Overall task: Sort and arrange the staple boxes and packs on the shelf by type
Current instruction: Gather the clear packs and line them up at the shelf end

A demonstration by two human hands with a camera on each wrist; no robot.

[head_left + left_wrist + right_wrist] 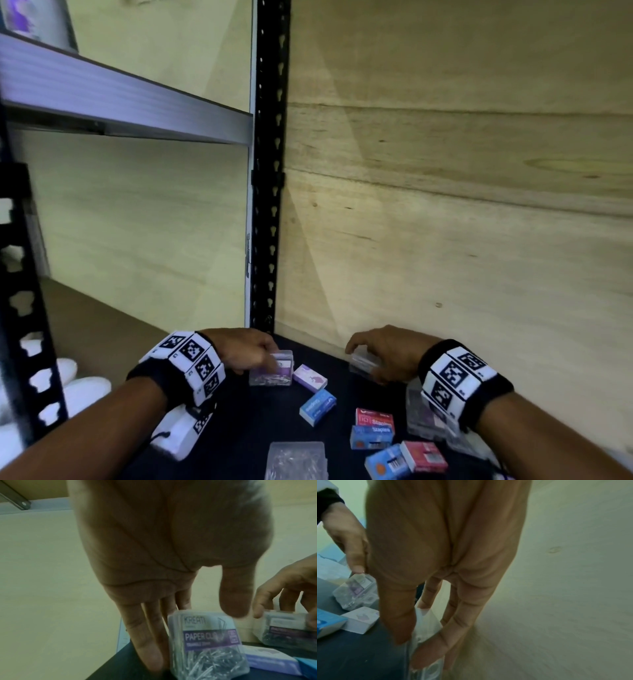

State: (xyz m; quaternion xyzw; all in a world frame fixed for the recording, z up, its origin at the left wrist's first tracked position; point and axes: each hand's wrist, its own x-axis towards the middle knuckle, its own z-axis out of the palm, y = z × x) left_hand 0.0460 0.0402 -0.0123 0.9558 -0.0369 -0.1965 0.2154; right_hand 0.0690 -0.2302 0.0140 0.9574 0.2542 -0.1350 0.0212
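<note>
My left hand (pixel 270 358) pinches a clear paper clip box (pixel 274 371) with a purple label, standing near the shelf's back left corner. In the left wrist view the fingers (pixel 150 642) run down the left side of this paper clip box (pixel 205 649) and the thumb sits at its top. My right hand (pixel 359 356) grips a second clear box (pixel 363 364) close to the back wall. The right wrist view shows thumb and fingers (pixel 428 649) closed around that clear box (pixel 426 620). A lilac box (pixel 310 377) and a blue box (pixel 317 407) lie between the hands.
Red (pixel 374 416), blue (pixel 371 438) and pink (pixel 424 456) staple boxes lie loose on the black shelf (pixel 342 394). More clear boxes sit in front (pixel 296 459) and under my right wrist (pixel 424 419). A black post (pixel 269 171) and a wooden wall (pixel 445 205) close the back.
</note>
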